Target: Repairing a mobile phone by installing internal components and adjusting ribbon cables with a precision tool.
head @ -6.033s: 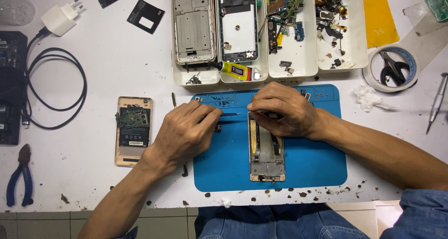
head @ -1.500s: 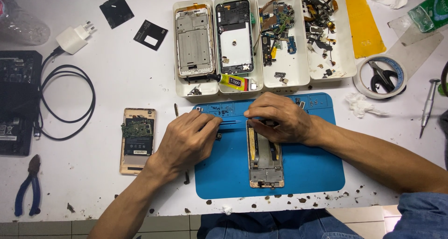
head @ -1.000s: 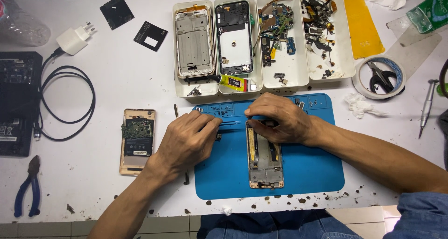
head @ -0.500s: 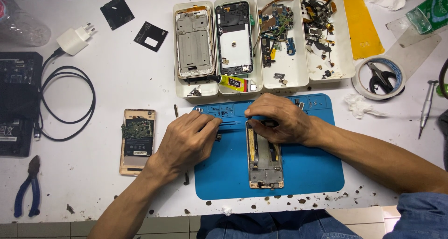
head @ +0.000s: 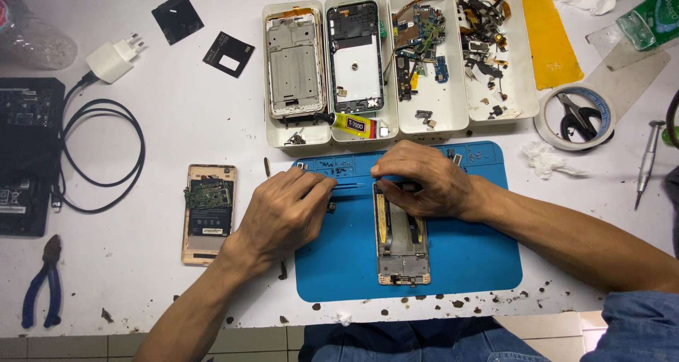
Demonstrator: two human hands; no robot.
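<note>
On the blue mat (head: pixel 467 263), his left hand (head: pixel 286 210) is pinching thin tweezers (head: pixel 350 186) while his right hand (head: pixel 424 178) is pressing, fingers curled, on the opened phone frame (head: pixel 402 242).

Bare forearms, a blue denim sleeve (head: pixel 636 327) on the right arm.

- This is a phone repair workbench in a small electronics workshop.
- A blue repair mat (head: pixel 460 256) lies at the near edge of a white table (head: pixel 177 121), with an opened phone frame (head: pixel 402 245) on it.
- Far from it, white trays (head: pixel 396 58) hold stripped phone frames, circuit boards and loose parts.
- Blue-handled pliers (head: pixel 42 284) lie at the near left, a screwdriver (head: pixel 647 160) at the right.
</note>
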